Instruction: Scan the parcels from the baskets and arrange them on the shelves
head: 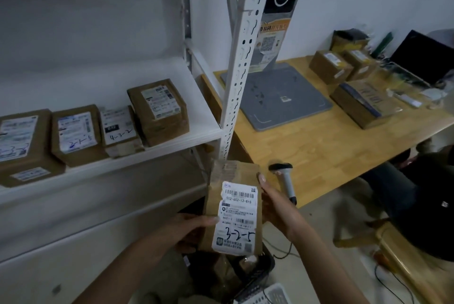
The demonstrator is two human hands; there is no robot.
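Note:
I hold a brown cardboard parcel [233, 208] in both hands, below the shelf's front corner. Its white label faces me, with "3-2-5" handwritten on it. My left hand [194, 230] grips its lower left side, thumb on the label. My right hand [272, 203] holds its right edge, fingers along the side. A white handheld scanner [285, 181] lies on the wooden table's edge just behind my right hand. Several labelled parcels [157, 112] stand in a row on the white shelf [196, 131]. A dark basket [255, 271] with parcels sits on the floor under my hands.
A perforated white shelf post [240, 70] rises right above the parcel. The wooden table [319, 146] carries a grey scanning stand [277, 99], more boxes [329, 65] and a laptop [425, 58]. A person in dark clothes [422, 205] sits at right. A white basket [267, 296] is at the bottom.

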